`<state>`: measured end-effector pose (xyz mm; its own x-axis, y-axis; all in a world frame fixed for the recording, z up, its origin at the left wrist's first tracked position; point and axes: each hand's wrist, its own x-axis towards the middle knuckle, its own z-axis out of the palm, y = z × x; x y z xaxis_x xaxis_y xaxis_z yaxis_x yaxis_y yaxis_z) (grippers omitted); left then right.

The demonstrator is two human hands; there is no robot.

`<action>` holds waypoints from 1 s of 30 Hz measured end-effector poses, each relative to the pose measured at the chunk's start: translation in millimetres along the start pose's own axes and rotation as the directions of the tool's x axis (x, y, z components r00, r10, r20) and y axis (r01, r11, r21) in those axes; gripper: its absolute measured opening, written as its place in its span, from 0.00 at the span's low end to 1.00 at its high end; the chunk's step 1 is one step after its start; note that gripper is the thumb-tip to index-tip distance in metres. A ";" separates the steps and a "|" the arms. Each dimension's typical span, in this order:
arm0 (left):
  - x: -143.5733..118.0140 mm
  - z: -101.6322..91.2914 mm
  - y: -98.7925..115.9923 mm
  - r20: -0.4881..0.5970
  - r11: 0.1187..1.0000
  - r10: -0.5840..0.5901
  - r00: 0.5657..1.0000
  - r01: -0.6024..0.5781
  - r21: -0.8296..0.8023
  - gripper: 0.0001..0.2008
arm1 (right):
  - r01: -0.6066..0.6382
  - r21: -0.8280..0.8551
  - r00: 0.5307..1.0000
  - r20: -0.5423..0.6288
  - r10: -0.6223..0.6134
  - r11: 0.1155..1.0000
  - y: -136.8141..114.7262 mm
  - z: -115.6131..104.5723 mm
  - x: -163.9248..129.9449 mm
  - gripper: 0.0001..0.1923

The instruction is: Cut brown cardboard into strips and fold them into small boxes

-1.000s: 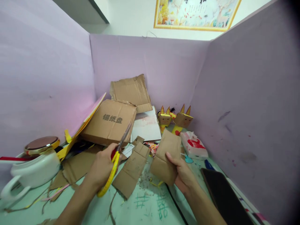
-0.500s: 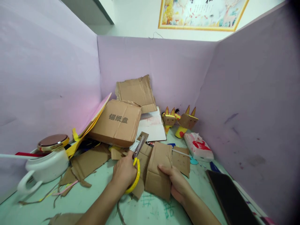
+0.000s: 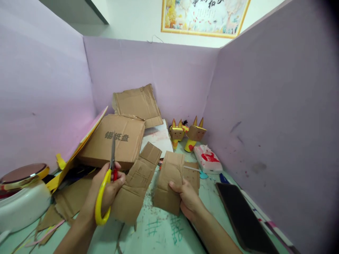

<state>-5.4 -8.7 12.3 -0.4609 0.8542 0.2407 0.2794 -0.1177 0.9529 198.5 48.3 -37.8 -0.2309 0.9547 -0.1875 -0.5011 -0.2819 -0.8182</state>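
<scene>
Left hand (image 3: 110, 192) gripped the yellow-handled scissors (image 3: 102, 185), blades pointing away, its thumb at the left edge of a creased cardboard strip (image 3: 136, 183); just right of that, the right hand (image 3: 187, 199) pinched a shorter cardboard piece (image 3: 169, 176), both long axes running forward.

An indoor craft corner, whether in a home or a classroom cannot be told: 3 smooth lilac panels (image 3: 150, 74) wall in a pale green tabletop (image 3: 156, 244) marked with green scribbles (image 3: 153, 227), where flat pieces of brown cardboard (image 3: 166, 199) are held and strewn and 2 brown-and-yellow cardboard animal figures with pointed ears (image 3: 196, 134) stand. Behind, a gold-bordered printed picture (image 3: 203, 19) hangs on a white wall (image 3: 132, 21).
</scene>
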 end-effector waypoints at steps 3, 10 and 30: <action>-2.3 14.7 -5.6 0.053 0.964 -0.131 0.990 0.140 -0.227 0.21 | -0.074 0.062 0.994 0.081 0.069 0.995 1.3 9.1 -6.7 0.18; -13.4 55.8 -11.1 0.067 0.897 -0.279 0.958 0.285 -0.337 0.23 | -0.153 0.107 0.939 0.325 0.111 0.982 6.5 19.6 -19.4 0.20; -38.3 75.0 -12.5 0.237 0.991 -0.025 0.971 0.056 -0.125 0.18 | -0.093 0.144 0.975 0.212 0.061 0.985 11.3 14.7 -16.4 0.21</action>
<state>71.9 -2.0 -22.7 -0.2555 0.9524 0.1661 0.1455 -0.1319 0.9805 184.3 28.0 -36.0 -0.4327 0.8938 -0.1178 -0.5922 -0.3804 -0.7104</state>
